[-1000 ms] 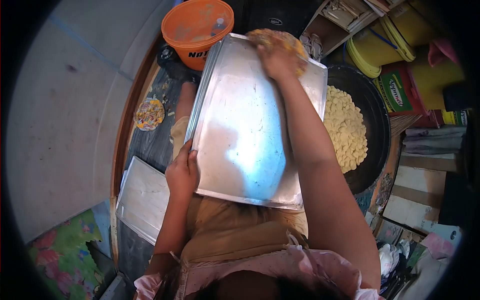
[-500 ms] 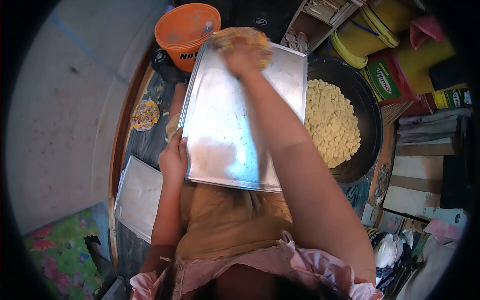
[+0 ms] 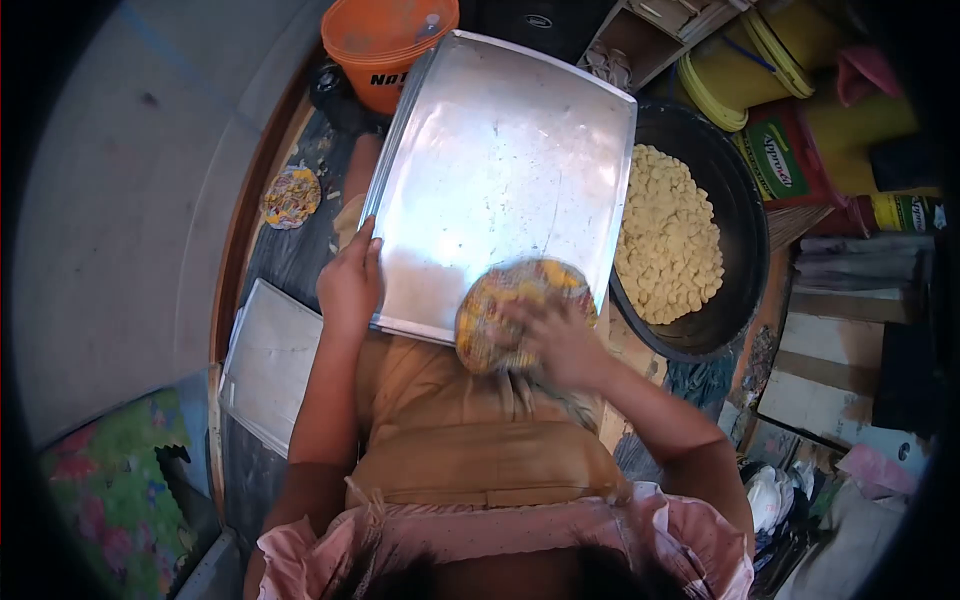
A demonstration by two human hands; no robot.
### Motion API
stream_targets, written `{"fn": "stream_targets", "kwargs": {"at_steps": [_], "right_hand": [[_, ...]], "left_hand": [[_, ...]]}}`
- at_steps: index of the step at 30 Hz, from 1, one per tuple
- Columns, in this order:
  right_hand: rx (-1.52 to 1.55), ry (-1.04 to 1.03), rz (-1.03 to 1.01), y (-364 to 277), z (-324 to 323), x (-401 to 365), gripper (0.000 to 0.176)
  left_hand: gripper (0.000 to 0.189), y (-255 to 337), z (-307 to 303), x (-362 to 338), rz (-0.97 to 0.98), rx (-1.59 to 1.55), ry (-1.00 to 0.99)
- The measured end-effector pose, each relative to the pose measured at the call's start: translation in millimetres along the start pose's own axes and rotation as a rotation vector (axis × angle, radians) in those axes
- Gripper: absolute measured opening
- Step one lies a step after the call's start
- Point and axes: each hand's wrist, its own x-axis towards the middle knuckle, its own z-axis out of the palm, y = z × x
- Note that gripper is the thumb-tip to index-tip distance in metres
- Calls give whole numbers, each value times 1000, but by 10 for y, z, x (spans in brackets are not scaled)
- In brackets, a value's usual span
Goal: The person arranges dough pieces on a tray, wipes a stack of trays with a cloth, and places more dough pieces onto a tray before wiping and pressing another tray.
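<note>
A stack of metal baking trays (image 3: 510, 180) lies tilted across my lap, the top one shiny and bare. Along its left edge my left hand (image 3: 350, 285) grips the rim, thumb on top. My right hand (image 3: 555, 340), somewhat blurred, is on a round multicoloured rag (image 3: 490, 320) at the near right corner of the top tray. The rag partly overhangs the tray's near edge. Its underside and the tray surface below it are hidden.
To the right, a black basin (image 3: 745, 250) holds many pale dough pieces (image 3: 670, 240). An orange bucket (image 3: 385, 60) stands beyond the trays. On the left are another round rag (image 3: 292, 197) and more trays (image 3: 270, 365). Yellow buckets (image 3: 735, 80) sit at upper right.
My right hand has brought the rag from the far edge of the top tray to its near right corner. My left hand keeps hold of the left rim.
</note>
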Motion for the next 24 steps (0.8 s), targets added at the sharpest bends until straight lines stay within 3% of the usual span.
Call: {"fn": "stream_targets", "kwargs": {"at_steps": [1, 2, 3, 5, 6, 8, 10, 11, 12, 13, 15, 16, 19, 20, 21, 22, 24], "right_hand": [[-54, -111, 104, 59, -207, 163, 59], [-139, 296, 87, 486, -5, 388, 57], [3, 343, 240, 693, -367, 636, 61], [-10, 777, 431, 1653, -577, 1354, 79], [-84, 719, 564, 1920, -844, 1617, 81], [-86, 828, 571, 2041, -1034, 2080, 77], [171, 846, 492, 1154, -1005, 1991, 67], [18, 809, 323, 740, -725, 1886, 56], [59, 504, 176, 269, -617, 1659, 50], [-67, 669, -69, 85, 83, 1603, 48], [-137, 403, -240, -274, 369, 1131, 52], [-153, 288, -314, -323, 143, 863, 52], [-104, 572, -227, 461, 64, 909, 50], [-49, 581, 222, 757, -163, 1007, 48], [-41, 872, 397, 1114, -290, 1183, 50], [-171, 869, 421, 1453, -514, 1348, 58], [-179, 862, 626, 1465, -841, 1738, 60]], "left_hand": [[33, -11, -1, -4, 3, 10, -5], [33, -12, 7, -6, 7, 20, -9], [34, -10, 12, 3, 13, 31, -11], [34, -14, 24, -11, 6, 41, -12], [34, -1, 34, -3, 2, 44, -9], [34, 22, 26, -15, -28, 58, -5], [34, 10, 47, 16, -49, 67, -3], [33, 14, 39, 21, -47, 46, -2], [33, 10, 20, 27, -45, 23, 1], [33, -2, 4, 31, -44, 4, -1], [33, -43, -3, 27, -3, -32, 8], [33, -71, -1, 15, 19, -50, 9], [32, -94, 12, 3, 37, -35, -2], [32, -83, 5, 15, 38, -26, -5], [31, -74, -1, 22, 7, -39, -22], [31, -63, -8, 34, -22, -52, -36], [31, -41, -6, 55, -51, -106, -22]]}}
